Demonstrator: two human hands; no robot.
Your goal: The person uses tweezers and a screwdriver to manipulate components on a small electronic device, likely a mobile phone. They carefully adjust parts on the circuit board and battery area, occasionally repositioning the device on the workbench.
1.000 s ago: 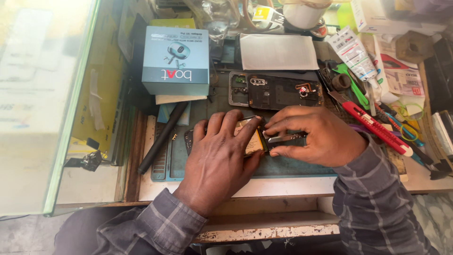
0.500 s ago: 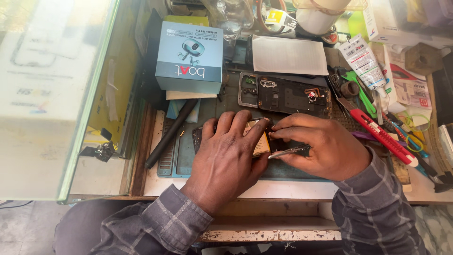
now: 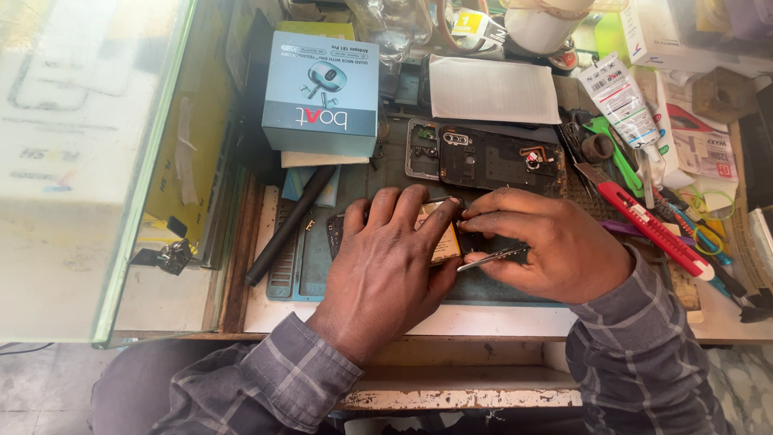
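Phone [image 3: 439, 234] lies long axis nine-to-three under left hand [image 3: 386, 258] pressing flat, right hand [image 3: 555, 254] pinching tweezers [image 3: 491, 258], bench [image 3: 483, 318] edge near six o'clock.

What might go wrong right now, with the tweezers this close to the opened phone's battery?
The metal tweezers in the right hand point at the yellow battery; a slip may puncture it. The left hand covers most of the opened phone, hiding the work. The loose back cover lies close behind and may get knocked.

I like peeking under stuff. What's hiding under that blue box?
Under the blue box a flat cream-coloured thing pokes out, with a light blue piece below it. The box covers most of both, so I cannot tell what they are.
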